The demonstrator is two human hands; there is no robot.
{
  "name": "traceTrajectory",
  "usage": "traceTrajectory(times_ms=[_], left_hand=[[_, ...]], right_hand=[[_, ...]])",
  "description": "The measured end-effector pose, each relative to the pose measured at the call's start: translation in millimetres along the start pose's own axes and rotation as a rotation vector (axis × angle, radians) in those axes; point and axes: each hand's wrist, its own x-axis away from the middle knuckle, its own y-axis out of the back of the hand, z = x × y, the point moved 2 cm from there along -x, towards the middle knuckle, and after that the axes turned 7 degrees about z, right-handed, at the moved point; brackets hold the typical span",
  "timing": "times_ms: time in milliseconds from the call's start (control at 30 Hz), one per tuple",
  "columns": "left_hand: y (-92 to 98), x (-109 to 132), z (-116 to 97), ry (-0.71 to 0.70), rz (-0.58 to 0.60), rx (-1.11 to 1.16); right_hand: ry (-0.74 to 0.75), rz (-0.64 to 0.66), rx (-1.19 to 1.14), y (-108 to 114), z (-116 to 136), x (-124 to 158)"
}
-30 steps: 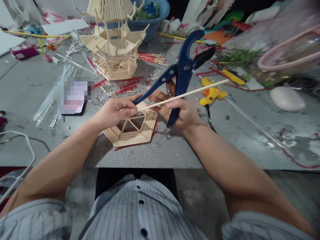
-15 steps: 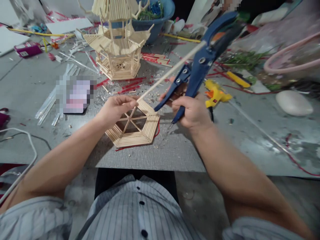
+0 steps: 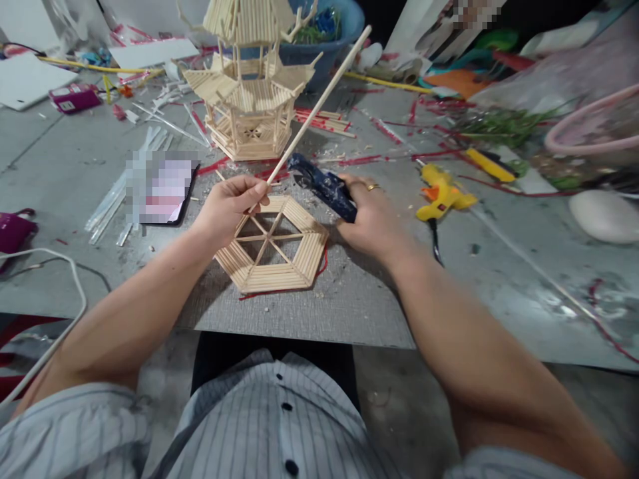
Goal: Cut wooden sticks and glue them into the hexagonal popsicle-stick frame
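Between the thumb and fingers of my left hand (image 3: 237,203) is a long pale wooden stick (image 3: 319,106), slanting up to the right. Below that hand lies a flat hexagonal stick frame (image 3: 277,276) with thin spokes meeting at its centre. My right hand (image 3: 372,216), a ring on one finger, is closed round a dark blue hand tool (image 3: 324,189), low over the table just right of the stick. Part of the tool is hidden by the palm. Behind them stands a pagoda-like model made of sticks (image 3: 249,93).
A yellow glue gun (image 3: 442,193) lies right of my right hand, its black cable hanging down. At the left are a phone (image 3: 172,189) and clear glue sticks (image 3: 112,179). A blue basin (image 3: 344,33), red-wrapped sticks (image 3: 327,120) and a white oval object (image 3: 604,216) lie farther out.
The blue tool has come down and left, away from the stick's upper end, and now points left. The stick stands steeper in my left hand. The whole view has shifted slightly.
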Motion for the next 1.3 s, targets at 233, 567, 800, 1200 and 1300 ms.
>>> traceTrajectory(times_ms=[233,567,800,1200,1300], left_hand=[[-3.6,3.9,-0.8,-0.05,0.053,-0.042],[-6.5,5.4,5.7,-0.054,0.115,-0.157],[-8.6,5.8,8.8,-0.052,0.136,-0.136],[-11.7,7.7,7.3,-0.037,0.156,-0.099],[-11.4,7.7,6.6,-0.034,0.147,-0.105]], right_hand=[[0.008,0.004,0.015,-3.0,0.1,2.1],[0.057,0.088,0.002,3.6,23.2,7.8],[0.077,0.097,0.01,3.3,26.6,8.9],[0.079,0.077,0.027,1.3,25.3,7.9],[0.076,0.069,0.036,0.8,24.6,7.9]])
